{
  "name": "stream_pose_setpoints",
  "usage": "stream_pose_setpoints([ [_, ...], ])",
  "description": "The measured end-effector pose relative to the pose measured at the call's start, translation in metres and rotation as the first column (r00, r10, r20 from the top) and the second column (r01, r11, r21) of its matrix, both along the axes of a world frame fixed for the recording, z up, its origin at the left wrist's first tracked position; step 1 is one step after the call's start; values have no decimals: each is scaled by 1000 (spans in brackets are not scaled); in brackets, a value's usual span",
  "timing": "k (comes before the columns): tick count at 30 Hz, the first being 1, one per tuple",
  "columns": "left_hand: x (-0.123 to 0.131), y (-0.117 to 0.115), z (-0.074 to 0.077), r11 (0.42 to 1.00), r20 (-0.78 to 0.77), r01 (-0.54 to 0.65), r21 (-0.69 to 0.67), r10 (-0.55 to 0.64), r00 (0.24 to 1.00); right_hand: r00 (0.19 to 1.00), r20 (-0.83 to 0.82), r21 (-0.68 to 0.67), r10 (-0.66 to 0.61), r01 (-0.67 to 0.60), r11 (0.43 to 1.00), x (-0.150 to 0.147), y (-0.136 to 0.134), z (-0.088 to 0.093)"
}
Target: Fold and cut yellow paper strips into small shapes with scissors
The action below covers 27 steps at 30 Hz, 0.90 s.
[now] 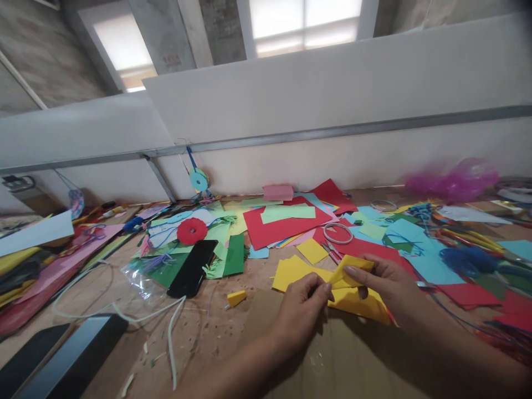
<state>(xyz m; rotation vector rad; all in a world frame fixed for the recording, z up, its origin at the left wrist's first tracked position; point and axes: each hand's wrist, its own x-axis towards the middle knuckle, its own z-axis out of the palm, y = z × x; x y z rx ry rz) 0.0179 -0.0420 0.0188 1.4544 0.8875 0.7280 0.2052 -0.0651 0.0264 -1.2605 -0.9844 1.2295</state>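
Observation:
A small folded piece of yellow paper (349,272) is pinched between both my hands. My left hand (303,307) grips its left corner with thumb and fingertips. On its other side, my right hand (388,282) pinches it between thumb and fingers. Below and behind it lies more yellow paper (293,270), partly hidden by my hands. A yellow square (312,251) lies just beyond. Beneath my hands is a brown cardboard sheet (264,313). A small yellow folded piece (236,298) sits on the table, left of my left hand.
A black phone (193,269) with a white cable (171,332) lies left. Coloured papers, a red paper disc (192,230) and a white ring (338,233) spread along the back. Blue yarn (469,260) and scissors lie right. A dark, flat-topped object (78,360) stands front left.

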Motion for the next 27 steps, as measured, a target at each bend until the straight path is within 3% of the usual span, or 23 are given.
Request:
stream_pose_setpoints([
  [4,-1,0,-7,999,41,-2,-35,3,999,1000,-1,32,-15,15,999,3,1,-1],
  [9,2,2,-5,987,-50,-52,150,60,997,990,137,74,32,-43,996,-2,-2,1],
  [13,3,1,-3,989,-79,0,149,12,997,975,212,91,64,-85,992,-10,-7,-1],
  [22,4,-1,-1,982,-111,19,186,2,994,988,-40,-38,146,-148,988,-13,-7,2],
  [27,8,0,3,988,-88,-22,153,35,995,1000,-21,53,-1,2,999,-2,-1,6],
])
